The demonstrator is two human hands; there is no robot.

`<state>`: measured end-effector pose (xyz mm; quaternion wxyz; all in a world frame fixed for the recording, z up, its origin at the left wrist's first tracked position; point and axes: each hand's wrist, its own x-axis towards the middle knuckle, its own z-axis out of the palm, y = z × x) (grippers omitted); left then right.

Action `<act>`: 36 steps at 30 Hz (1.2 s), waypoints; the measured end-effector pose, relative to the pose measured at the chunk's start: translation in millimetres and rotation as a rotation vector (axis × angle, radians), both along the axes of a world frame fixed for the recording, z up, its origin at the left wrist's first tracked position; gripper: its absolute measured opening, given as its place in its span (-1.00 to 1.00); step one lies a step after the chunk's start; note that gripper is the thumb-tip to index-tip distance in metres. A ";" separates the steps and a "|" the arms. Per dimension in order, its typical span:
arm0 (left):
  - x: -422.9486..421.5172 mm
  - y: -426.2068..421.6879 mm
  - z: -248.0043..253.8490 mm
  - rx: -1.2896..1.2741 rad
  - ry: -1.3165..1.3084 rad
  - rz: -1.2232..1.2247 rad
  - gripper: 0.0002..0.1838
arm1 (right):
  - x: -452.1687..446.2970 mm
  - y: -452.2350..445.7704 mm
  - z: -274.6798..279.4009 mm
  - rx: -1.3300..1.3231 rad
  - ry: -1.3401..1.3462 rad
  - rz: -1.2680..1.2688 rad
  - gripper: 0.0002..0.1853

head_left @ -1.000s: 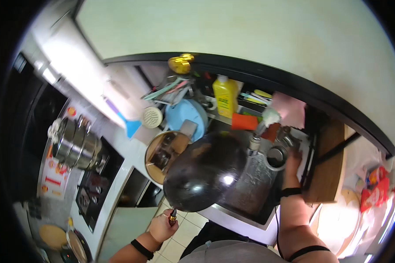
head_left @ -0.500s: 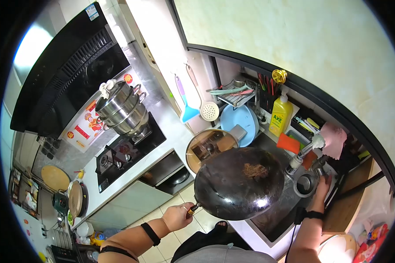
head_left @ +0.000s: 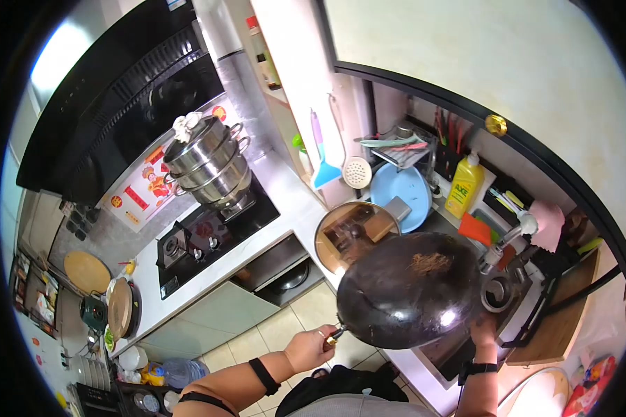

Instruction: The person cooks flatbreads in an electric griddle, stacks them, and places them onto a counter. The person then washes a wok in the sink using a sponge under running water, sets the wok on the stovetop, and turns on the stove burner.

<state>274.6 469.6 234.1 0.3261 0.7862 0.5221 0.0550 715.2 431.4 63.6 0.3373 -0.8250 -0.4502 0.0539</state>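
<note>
My left hand (head_left: pixel 310 349) is closed round the short handle of a large blackened wok (head_left: pixel 389 306), held tilted over the sink. A brown, fibrous-looking clump (head_left: pixel 430 263) shows on the wok's dark surface. Between the wok's right edge and a round metal cup-like piece (head_left: pixel 496 290) is my right hand (head_left: pixel 483 329). Its fingers are partly hidden, so whether it grips anything is unclear. The metal faucet (head_left: pixel 492 258) stands just above it, at the wok's right side.
Behind the wok are a glass lid (head_left: pixel 348 233) and a blue basin (head_left: pixel 412 187). A yellow detergent bottle (head_left: pixel 464 185) and orange sponge (head_left: pixel 474 229) stand by the sink. Stacked steamer pots (head_left: pixel 212 163) sit on the stove (head_left: pixel 261 212). An overhanging black-framed cabinet door (head_left: pixel 424 90) is at upper right.
My right hand has moved from beside the faucet lever left and down, towards the wok's edge. My left hand still holds the wok. The whole view has shifted.
</note>
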 end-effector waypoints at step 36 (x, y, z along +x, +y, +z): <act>-576.5 73.8 6.4 -0.362 -1.725 0.923 -0.78 | -488.0 174.5 -115.0 -1.042 -0.230 1.069 -0.70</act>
